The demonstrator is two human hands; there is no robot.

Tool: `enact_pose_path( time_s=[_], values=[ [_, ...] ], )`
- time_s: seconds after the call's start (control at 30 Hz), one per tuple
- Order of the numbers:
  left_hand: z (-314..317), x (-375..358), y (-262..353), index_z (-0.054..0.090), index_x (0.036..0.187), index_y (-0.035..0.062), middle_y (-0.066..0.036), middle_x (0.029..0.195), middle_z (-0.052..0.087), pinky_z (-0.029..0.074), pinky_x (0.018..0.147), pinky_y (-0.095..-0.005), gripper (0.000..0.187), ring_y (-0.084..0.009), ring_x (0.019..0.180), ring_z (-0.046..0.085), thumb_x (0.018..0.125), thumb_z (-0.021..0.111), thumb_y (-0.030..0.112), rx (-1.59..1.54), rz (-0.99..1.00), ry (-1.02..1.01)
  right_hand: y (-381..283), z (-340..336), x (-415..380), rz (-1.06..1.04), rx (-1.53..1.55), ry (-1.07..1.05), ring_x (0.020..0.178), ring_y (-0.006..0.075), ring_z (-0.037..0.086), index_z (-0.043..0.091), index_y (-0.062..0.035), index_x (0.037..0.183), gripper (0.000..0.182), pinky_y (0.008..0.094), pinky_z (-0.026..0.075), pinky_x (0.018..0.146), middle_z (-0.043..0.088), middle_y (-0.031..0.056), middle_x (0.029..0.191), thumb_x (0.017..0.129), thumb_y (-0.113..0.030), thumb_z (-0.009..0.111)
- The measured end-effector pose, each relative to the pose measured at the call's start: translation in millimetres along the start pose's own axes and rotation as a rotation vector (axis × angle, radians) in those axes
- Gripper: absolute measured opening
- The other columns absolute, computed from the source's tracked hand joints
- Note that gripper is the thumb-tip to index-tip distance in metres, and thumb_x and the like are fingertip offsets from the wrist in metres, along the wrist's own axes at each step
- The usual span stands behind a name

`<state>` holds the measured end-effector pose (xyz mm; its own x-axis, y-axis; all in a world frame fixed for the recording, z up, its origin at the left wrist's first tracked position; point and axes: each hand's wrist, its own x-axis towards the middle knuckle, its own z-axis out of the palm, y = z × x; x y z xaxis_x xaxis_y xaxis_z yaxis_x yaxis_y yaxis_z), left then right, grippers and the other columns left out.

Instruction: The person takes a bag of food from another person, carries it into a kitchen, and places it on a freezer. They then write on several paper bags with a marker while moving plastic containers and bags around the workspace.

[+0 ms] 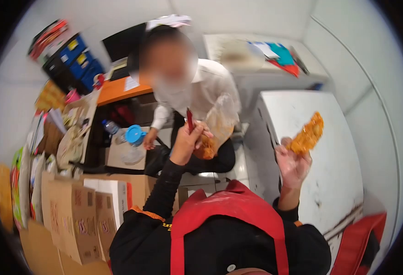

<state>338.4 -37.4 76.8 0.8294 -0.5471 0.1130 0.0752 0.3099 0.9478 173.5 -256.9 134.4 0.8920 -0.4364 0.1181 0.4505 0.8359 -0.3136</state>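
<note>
My right hand grips one end of a piece of orange-brown fried food, held up over the white surface at the right. In my left hand is a slim red object, pointing up between the fingers. Another piece of fried food shows close beside my left hand; whether that hand holds it too is unclear. A translucent plastic bag hangs just right of it, in front of a seated person in a white shirt.
Cardboard boxes stand at the lower left. A blue-lidded container is beside the person's hand. An orange desk with a monitor is behind. A white chest-like unit occupies the right, a red chair below it.
</note>
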Motion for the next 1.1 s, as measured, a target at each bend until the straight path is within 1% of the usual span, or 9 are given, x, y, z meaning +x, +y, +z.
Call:
enact_pose_path(
  time_s=[0.17,0.43,0.53,0.63,0.73,0.87,0.97,1.03,1.1],
  values=[
    [77.6,40.9,-29.4,0.052,0.086,0.0023,-0.008,0.078,0.064,0.03,0.043,-0.0153,0.017,-0.0021,0.044,0.037,0.09,0.046,0.018,0.013,-0.077,-0.183,-40.8,-26.9,-22.3,-0.087,0.18,0.064,0.089,0.0159,0.042,0.051,-0.0125,0.114,0.03,0.0301,0.032,0.07,0.055,-0.0011,0.108,0.084,-0.016,0.051],
    [228.3,79.4,-145.3,0.051,0.089,0.0044,-0.008,0.081,0.064,0.028,0.04,-0.0176,0.018,-0.0033,0.044,0.036,0.09,0.047,0.022,-0.101,-0.28,-0.471,-106.4,-51.2,-97.9,-0.378,0.021,0.181,0.091,0.0196,0.046,0.048,-0.0085,0.117,0.037,0.0362,0.036,0.075,0.054,0.005,0.107,0.081,-0.017,0.054],
    [283.0,77.8,-191.2,0.049,0.09,0.0057,-0.008,0.084,0.062,0.027,0.039,-0.0179,0.017,-0.0038,0.044,0.035,0.09,0.047,0.023,-0.123,-0.424,-0.559,-131.1,-82.3,-128.2,-0.507,0.054,0.058,0.1,0.0217,0.047,0.046,-0.0076,0.12,0.038,0.04,0.037,0.083,0.052,0.0076,0.115,0.084,-0.019,0.051],
    [328.4,73.6,-231.3,0.049,0.091,0.007,-0.006,0.085,0.062,0.028,0.039,-0.0178,0.016,-0.0039,0.044,0.036,0.09,0.047,0.023,-0.105,-0.541,-0.623,-154.6,-75.5,-146.7,-0.599,0.035,0.297,0.092,0.0147,0.052,0.047,-0.01,0.085,0.009,0.0342,0.036,0.091,0.057,0.0012,0.086,0.085,-0.016,0.054],
    [363.4,75.5,-268.7,0.051,0.093,0.0067,-0.005,0.084,0.064,0.028,0.037,-0.0192,0.016,-0.0047,0.043,0.038,0.089,0.046,0.021,-0.091,-0.607,-0.657,-169.4,-78.1,-154.9,-0.652,0.023,0.31,0.088,0.0136,0.052,0.046,-0.0105,0.083,0.011,0.0335,0.036,0.09,0.057,0.0017,0.084,0.083,-0.013,0.057],
    [382.9,87.5,-310.6,0.052,0.091,0.0092,-0.001,0.083,0.062,0.028,0.038,-0.0173,0.014,-0.0034,0.045,0.038,0.087,0.049,0.023,-0.036,-0.625,-0.702,-183.7,-77.4,-159.0,-0.71,0.004,0.338,0.094,0.0151,0.051,0.047,-0.0097,0.085,0.013,0.0358,0.035,0.092,0.055,0.0016,0.085,0.082,-0.014,0.058],
    [390.5,96.8,-310.0,0.054,0.091,0.009,-0.001,0.081,0.063,0.029,0.038,-0.0175,0.016,-0.0035,0.044,0.04,0.087,0.051,0.024,0.057,-0.626,-0.707,-194.3,-114.3,-167.9,-0.71,-0.023,0.136,0.114,0.0216,0.044,0.044,-0.0087,0.125,0.045,0.0413,0.031,0.093,0.046,0.0083,0.127,0.083,-0.022,0.054],
    [387.1,99.0,-321.5,0.059,0.087,0.006,-0.002,0.078,0.063,0.042,0.045,-0.0215,0.022,-0.0086,0.053,0.053,0.088,0.048,0.026,0.081,-0.541,-0.778,-194.4,-96.6,-162.0,-0.696,-0.058,0.307,0.103,0.0198,0.047,0.048,-0.0065,0.119,0.04,0.0359,0.033,0.085,0.052,0.0068,0.118,0.081,-0.017,0.054],
    [382.9,106.0,-367.7,0.059,0.088,0.0065,-0.003,0.078,0.061,0.047,0.054,-0.0253,0.028,-0.0129,0.063,0.056,0.089,0.044,0.03,0.021,-0.449,-0.862,-199.2,-113.9,-156.4,-0.692,-0.033,0.383,0.095,0.0183,0.045,0.05,-0.0042,0.115,0.037,0.032,0.033,0.076,0.055,0.0059,0.108,0.08,-0.014,0.054]
  ],
)
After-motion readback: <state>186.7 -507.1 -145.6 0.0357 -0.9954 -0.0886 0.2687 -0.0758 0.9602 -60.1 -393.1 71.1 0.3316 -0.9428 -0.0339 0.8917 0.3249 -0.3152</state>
